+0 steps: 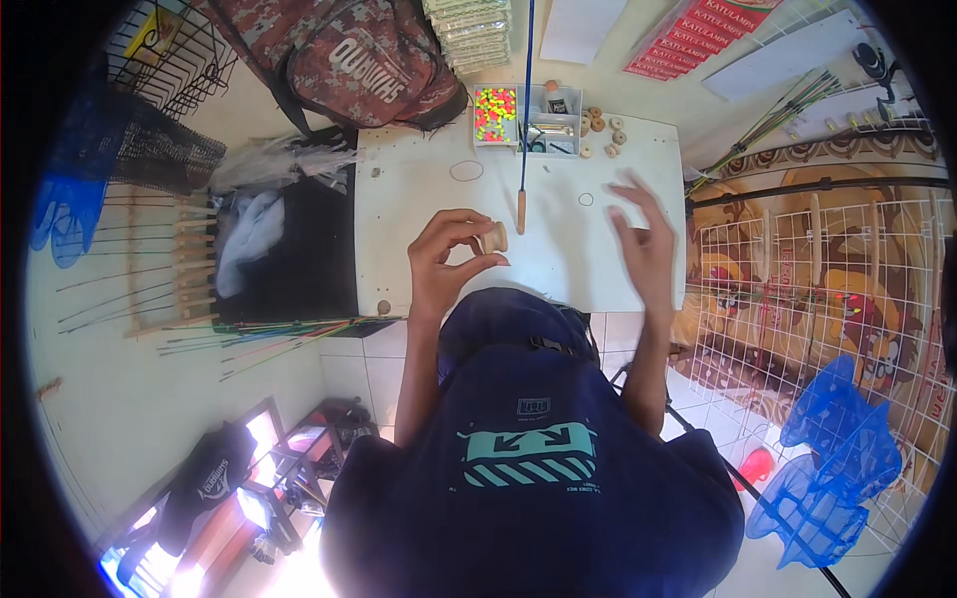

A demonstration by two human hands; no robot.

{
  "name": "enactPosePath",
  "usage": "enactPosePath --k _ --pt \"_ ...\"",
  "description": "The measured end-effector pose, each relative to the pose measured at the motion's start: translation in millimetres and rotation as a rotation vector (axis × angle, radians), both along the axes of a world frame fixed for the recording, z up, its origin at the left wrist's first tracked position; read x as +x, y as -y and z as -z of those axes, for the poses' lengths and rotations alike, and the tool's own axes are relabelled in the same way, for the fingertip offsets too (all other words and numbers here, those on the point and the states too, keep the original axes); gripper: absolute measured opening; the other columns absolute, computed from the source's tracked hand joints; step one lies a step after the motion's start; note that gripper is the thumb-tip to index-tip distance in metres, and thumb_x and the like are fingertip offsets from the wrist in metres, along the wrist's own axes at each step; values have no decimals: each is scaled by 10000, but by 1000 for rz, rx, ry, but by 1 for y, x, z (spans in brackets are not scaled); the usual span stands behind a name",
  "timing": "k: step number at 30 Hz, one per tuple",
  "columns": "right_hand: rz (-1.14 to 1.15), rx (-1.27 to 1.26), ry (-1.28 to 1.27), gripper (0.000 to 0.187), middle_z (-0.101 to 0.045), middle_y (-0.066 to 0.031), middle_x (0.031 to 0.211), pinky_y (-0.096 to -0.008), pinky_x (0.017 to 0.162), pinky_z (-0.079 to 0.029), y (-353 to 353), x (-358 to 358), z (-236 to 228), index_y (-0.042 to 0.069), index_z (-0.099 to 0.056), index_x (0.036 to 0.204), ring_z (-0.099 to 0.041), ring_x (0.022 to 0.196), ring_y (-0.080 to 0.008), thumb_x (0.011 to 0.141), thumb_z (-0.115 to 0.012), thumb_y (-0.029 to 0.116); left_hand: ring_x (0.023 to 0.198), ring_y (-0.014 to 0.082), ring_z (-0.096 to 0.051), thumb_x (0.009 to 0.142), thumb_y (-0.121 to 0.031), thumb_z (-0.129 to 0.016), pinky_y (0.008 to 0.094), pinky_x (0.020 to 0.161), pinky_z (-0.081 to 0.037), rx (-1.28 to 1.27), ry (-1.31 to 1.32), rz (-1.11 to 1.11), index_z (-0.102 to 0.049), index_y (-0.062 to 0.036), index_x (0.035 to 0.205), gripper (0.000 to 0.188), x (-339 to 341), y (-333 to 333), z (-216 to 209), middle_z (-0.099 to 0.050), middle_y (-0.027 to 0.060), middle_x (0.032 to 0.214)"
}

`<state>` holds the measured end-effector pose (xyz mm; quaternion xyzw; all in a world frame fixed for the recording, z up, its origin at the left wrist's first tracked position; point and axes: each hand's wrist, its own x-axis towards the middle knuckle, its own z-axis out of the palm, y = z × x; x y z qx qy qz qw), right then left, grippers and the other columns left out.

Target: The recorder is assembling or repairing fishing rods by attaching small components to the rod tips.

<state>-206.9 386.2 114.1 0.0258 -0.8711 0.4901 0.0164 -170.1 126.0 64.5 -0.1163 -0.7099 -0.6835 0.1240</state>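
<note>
Pinching one pale wooden spool (pixel 493 237) by its rims over the white table (pixel 399 194), left hand (pixel 437 252), probably to keep the groove clear. Right hand (pixel 648 239) looks empty, fingers spread, blurry. Also counting two thin loops (pixel 467 161), one blue rod (pixel 520 211), one compartment tray (pixel 495 146), likely parked at the back for elbow room.

1. White table (pixel 419 194) beside a pale wall (pixel 608 88).
2. Floor (pixel 384 341) of pale tiles.
3. White wire grid (pixel 788 289) before a brown patterned backing (pixel 902 269), right.
4. Bright white glare (pixel 299 573) at the lower left.
</note>
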Motion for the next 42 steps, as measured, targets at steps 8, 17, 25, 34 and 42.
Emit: enactPosePath --k 8,17,25,34,42 --pt "-407 -484 210 224 -712 -69 923 -214 462 -307 63 8 32 45 -673 1104 -404 540 -9 897 -652 129 916 178 -623 645 101 -813 288 684 -545 -20 9 57 -660 13 1031 424 3 0 -1 -590 142 1107" --pt "-348 -17 157 95 -679 -52 733 -266 546 -395 17 2 10 27 -723 892 -534 574 -123 855 -690 109 932 177 -614 639 121 -807 291 694 -544 81 42 35 -640 12 1021 431 6 8 4 -574 134 1111" --pt "138 444 30 141 -683 -153 862 -390 689 -490 -67 -11 19 41 -657 987 -648 761 -325 907 -593 138 914 172 -616 647 124 -800 280 692 -548 21 28 -68 -648 21 1015 411 5 29 4 -577 126 1105" --pt "1125 816 -42 271 -703 -149 898 -478 690 -509 -202 -1 37 111 -677 1032 -667 834 -347 948 -530 322 841 149 -631 658 94 -817 259 670 -533 28 31 -196 -642 17 1019 408 12 49 12 -587 124 1087" --pt "667 681 -179 358 -665 -161 1092 -448 770 -504 -210 -6 83 98 -635 1158 -659 885 -334 941 -578 377 780 151 -625 665 43 -818 261 663 -520 -192 187 -257 -651 -18 999 378 0 57 40 -596 97 1054"
